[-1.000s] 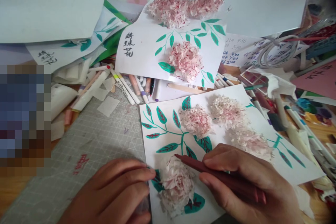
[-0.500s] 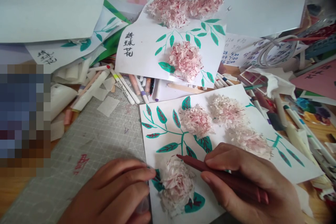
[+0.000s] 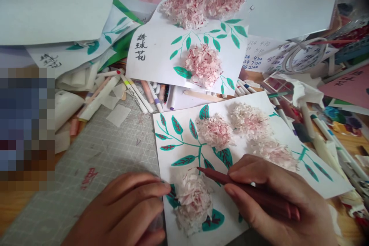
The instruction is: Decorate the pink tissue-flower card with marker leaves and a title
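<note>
Marker [image 3: 230, 180] in right-hand [image 3: 276, 200] grip (tip on flower [image 3: 193, 196]).

Right hand [image 3: 276, 196] gripping dark red marker [image 3: 230, 180], tip at paper flower [image 3: 194, 200], left hand [image 3: 127, 209] pinning white sheet [image 3: 230, 215]

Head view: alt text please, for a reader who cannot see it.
The right hand holds a dark red marker with its tip at a tissue-paper flower on a white sheet painted with green leaves, while the left hand presses the sheet's edge onto a grey cutting mat. Similar flower sheets, markers and papers clutter the desk behind.
</note>
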`<action>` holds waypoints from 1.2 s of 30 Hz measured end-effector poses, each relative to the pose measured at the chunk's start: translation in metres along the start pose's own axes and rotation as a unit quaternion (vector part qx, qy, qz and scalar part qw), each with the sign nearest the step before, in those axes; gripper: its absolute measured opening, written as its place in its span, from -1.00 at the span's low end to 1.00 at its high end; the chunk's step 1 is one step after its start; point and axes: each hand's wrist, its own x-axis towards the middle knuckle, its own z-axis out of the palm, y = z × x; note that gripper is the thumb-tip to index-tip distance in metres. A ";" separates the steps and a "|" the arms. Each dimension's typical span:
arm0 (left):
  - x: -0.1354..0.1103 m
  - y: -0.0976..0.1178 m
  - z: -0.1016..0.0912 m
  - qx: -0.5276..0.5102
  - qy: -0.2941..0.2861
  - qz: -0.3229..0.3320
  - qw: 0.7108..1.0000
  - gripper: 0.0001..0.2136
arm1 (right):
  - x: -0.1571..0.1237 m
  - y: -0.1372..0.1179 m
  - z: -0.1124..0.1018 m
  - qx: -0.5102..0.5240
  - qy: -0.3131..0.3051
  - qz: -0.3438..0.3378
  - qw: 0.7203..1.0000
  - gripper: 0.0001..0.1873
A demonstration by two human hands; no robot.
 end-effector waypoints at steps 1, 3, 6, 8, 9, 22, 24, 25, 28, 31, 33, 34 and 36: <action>0.000 0.000 0.000 0.000 -0.001 0.000 1.000 -0.90 | 0.000 0.000 0.000 0.003 -0.003 -0.003 1.000 -0.79; 0.000 0.000 0.000 0.003 0.000 -0.001 1.000 -0.90 | 0.000 -0.001 0.002 0.019 -0.008 -0.005 1.000 -0.78; 0.000 0.000 0.000 0.009 0.004 -0.003 1.000 -0.91 | 0.000 -0.002 0.004 0.058 0.009 -0.021 0.998 -0.76; 0.001 0.001 -0.001 0.015 0.008 -0.003 1.000 -0.91 | 0.001 -0.003 0.004 0.064 0.018 -0.022 0.998 -0.75; 0.001 0.001 -0.001 0.020 0.011 -0.003 1.000 -0.91 | 0.001 -0.004 0.004 0.059 0.022 -0.019 0.998 -0.74; 0.002 0.000 -0.001 0.014 0.012 -0.001 1.000 -0.92 | 0.001 -0.002 0.002 0.019 0.013 0.006 1.000 -0.76; 0.001 0.000 -0.001 0.013 0.012 -0.001 1.000 -0.91 | 0.002 -0.002 0.002 0.027 0.021 -0.002 0.999 -0.76; 0.001 0.000 -0.001 0.012 0.012 -0.001 1.000 -0.91 | 0.002 -0.002 0.002 0.033 0.016 -0.008 0.999 -0.76; 0.001 0.001 0.000 0.009 0.012 -0.002 1.000 -0.92 | 0.003 -0.002 0.001 0.031 -0.002 -0.015 0.999 -0.78; 0.001 0.001 0.000 0.011 0.015 -0.007 1.000 -0.91 | 0.004 -0.002 0.003 0.019 0.009 -0.007 1.000 -0.79; 0.001 0.002 0.000 0.017 0.018 -0.010 1.000 -0.91 | 0.005 -0.001 0.004 0.022 0.014 -0.009 1.000 -0.80; 0.001 0.002 0.000 0.019 0.019 -0.011 1.000 -0.91 | 0.005 -0.001 0.004 0.023 0.013 -0.014 1.000 -0.81; 0.002 0.002 0.000 0.018 0.021 -0.011 1.000 -0.90 | 0.006 -0.001 0.005 0.021 0.009 -0.020 1.000 -0.82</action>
